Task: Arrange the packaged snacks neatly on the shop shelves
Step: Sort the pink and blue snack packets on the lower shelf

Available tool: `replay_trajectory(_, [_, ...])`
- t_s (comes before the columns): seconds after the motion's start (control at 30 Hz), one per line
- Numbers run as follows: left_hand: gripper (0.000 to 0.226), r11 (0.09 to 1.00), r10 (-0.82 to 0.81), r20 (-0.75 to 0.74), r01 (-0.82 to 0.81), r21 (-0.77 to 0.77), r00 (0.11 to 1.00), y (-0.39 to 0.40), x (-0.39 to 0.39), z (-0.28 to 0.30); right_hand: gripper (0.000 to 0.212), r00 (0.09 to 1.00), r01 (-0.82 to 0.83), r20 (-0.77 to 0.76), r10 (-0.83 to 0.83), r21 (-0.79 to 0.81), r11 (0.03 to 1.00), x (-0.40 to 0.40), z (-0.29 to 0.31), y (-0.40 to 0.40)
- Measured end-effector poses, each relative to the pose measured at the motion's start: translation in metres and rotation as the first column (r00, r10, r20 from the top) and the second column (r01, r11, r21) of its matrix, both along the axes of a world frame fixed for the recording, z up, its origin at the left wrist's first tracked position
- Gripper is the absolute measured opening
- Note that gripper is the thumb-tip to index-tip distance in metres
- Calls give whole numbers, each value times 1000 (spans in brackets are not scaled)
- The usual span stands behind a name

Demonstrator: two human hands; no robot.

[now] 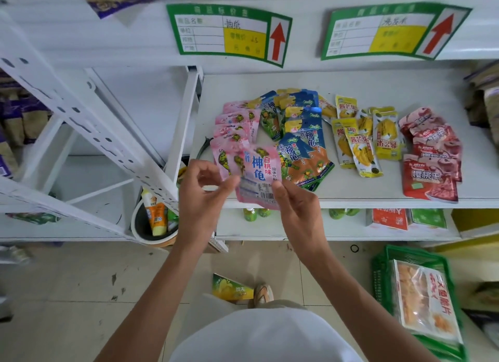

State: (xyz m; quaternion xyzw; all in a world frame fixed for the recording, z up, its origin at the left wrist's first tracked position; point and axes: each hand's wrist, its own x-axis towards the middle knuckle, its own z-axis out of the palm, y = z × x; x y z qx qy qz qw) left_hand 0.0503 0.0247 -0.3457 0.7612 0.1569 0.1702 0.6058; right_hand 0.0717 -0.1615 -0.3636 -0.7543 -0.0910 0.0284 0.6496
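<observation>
Both my hands hold a pink snack packet (pixel 260 167) just above the front edge of the white shelf (pixel 351 197). My left hand (pixel 205 191) pinches its left side and my right hand (pixel 294 205) pinches its lower right corner. Behind it a row of pink packets (pixel 232 124) overlaps toward the back. To their right lie blue and orange packets (pixel 305 140), then yellow mango packets (pixel 361 137), then red cherry packets (pixel 432 156).
Two green price tags (pixel 229 35) hang on the shelf edge above. A slanted white shelf frame (pixel 89 124) stands at the left. A bucket (pixel 151 226) with tubes sits below it. A green basket (pixel 421 302) holding a large bag is on the floor at the right.
</observation>
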Motion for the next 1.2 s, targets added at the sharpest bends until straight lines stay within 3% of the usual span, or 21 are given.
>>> replay_trajectory(0.07, [46, 968, -236, -79, 227, -107, 969, -19, 0, 3, 35, 999, -20, 48, 21, -25, 999, -2, -1, 4])
replay_trajectory(0.13, [40, 918, -373, -124, 346, -192, 920, -35, 1, 3, 27, 982, -148, 97, 159, -111, 983, -7, -5, 6])
replay_trajectory(0.2, [32, 937, -272, -174, 219, -272, 946, -30, 3, 0, 25, 969, -214, 99, 229, -139, 967, -9, -14, 0])
replay_trajectory(0.27, [46, 922, -168, -227, 72, -380, 959, -15, 3, -7, 26, 993, -110, 26, 115, -144, 983, -7, -17, -11])
replay_trajectory(0.37, [37, 865, -179, -225, 44, -499, 958, -2, -1, -8, 34, 994, -8, -105, -11, -174, 985, 3, -20, -23])
replay_trajectory(0.43, [39, 874, -236, -224, 105, -474, 946, -1, 1, -8, 21, 994, -37, -109, 21, -148, 988, 6, -21, -23])
replay_trajectory(0.57, [84, 911, -330, -245, 240, -334, 911, -5, 0, -12, 9, 994, -45, -106, 39, -50, 998, 8, -23, -15])
replay_trajectory(0.6, [84, 916, -323, -250, 235, -325, 913, -7, 0, -11, 11, 993, -46, -112, 43, -25, 999, 9, -23, -13])
replay_trajectory(0.77, [22, 923, -309, -189, 247, -294, 932, -5, 1, -17, 16, 989, -40, -138, 47, 49, 998, 11, -24, -12])
replay_trajectory(1.03, [3, 960, -216, -179, 175, -220, 960, 5, 1, -28, 11, 977, -13, -214, 14, 5, 1000, 20, -37, -10])
replay_trajectory(1.2, [15, 976, -207, -170, 190, -110, 964, 10, 5, -31, 13, 972, -16, -235, 11, -19, 1000, 22, -44, -4])
